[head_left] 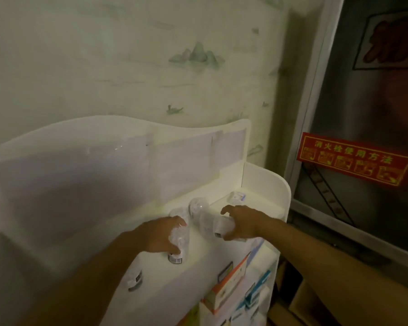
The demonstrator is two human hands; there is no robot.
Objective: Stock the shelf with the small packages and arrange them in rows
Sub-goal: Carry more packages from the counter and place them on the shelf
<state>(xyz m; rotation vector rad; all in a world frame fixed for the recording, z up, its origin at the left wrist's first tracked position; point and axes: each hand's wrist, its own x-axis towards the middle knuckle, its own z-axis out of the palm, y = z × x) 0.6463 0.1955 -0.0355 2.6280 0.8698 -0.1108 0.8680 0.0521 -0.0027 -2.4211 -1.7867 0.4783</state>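
Observation:
A white display shelf stands against the wall. On its top tier lie small clear-wrapped packages with dark labels. My left hand grips one such package near the tier's front edge. My right hand is closed around another package further right. A third package lies between and behind the hands. Another small package rests at the back right corner. One more package lies at the front left, below my left forearm.
Lower tiers hold boxed goods, among them an orange-and-white box and blue-trimmed boxes. A metal cabinet door with a red instruction sticker stands to the right. Cardboard boxes sit on the floor at lower right. The picture is dim and blurred.

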